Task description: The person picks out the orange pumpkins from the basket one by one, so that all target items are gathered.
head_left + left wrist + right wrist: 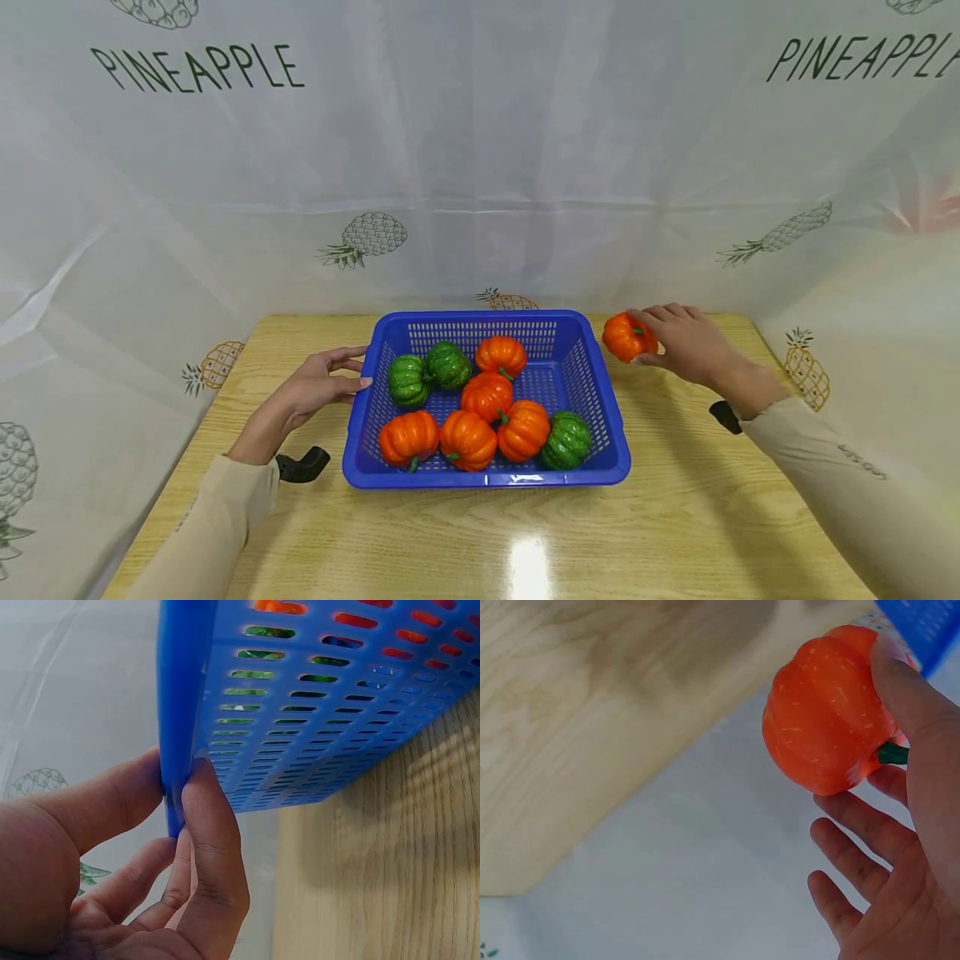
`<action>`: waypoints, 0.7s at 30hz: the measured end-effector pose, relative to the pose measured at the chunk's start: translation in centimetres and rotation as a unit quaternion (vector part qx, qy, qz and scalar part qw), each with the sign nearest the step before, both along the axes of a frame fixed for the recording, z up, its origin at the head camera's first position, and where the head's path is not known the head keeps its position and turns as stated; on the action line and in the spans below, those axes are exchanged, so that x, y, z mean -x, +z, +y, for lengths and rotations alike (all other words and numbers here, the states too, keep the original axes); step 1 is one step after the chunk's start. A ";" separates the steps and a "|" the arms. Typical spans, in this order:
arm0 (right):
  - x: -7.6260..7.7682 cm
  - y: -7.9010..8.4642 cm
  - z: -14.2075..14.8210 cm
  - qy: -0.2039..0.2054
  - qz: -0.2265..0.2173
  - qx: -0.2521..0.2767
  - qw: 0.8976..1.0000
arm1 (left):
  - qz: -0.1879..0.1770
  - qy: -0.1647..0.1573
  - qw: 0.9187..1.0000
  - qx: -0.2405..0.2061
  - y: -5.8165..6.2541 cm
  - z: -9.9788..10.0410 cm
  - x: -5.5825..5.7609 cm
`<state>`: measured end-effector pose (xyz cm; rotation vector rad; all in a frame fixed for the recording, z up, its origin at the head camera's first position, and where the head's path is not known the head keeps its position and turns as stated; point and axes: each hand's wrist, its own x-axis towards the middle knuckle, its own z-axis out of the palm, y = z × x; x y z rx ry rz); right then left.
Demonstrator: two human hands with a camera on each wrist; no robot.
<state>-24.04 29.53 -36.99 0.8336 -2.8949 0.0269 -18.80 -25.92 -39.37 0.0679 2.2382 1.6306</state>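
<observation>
A blue plastic basket [487, 481] with slotted walls stands on the wooden table, holding several orange pumpkins [468, 439] and three green ones [567, 439]. My left hand [324, 385] pinches the basket's left rim; in the left wrist view the thumb lies on one side of the rim [182, 697] and the index finger on the other. Beyond the basket's right side, my right hand [686, 343] holds another orange pumpkin [627, 337] between thumb and fingers. The right wrist view shows that pumpkin [821, 712] with its green stem towards the palm, the other fingers spread.
The wooden table [420, 542] extends in front of the basket and to both sides. A white curtain [480, 150] printed with pineapples hangs behind the table and along its sides. Black straps or mounts [303, 465] sit at both wrists.
</observation>
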 end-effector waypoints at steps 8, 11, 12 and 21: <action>1.0 -2.3 0.7 -0.014 -0.029 0.011 0.999 | -0.001 0.003 1.000 0.002 0.0 0.0 0.0; 1.3 -3.0 1.0 -0.015 -0.031 0.010 0.999 | -0.001 0.002 1.000 0.002 0.1 0.1 -0.1; 1.4 -3.2 1.0 -0.016 -0.032 0.009 0.999 | -0.001 0.003 1.000 0.002 0.1 0.1 -0.2; 2.0 -4.4 1.3 -0.022 -0.035 0.005 0.999 | 0.000 0.006 1.000 0.003 0.0 0.1 -0.2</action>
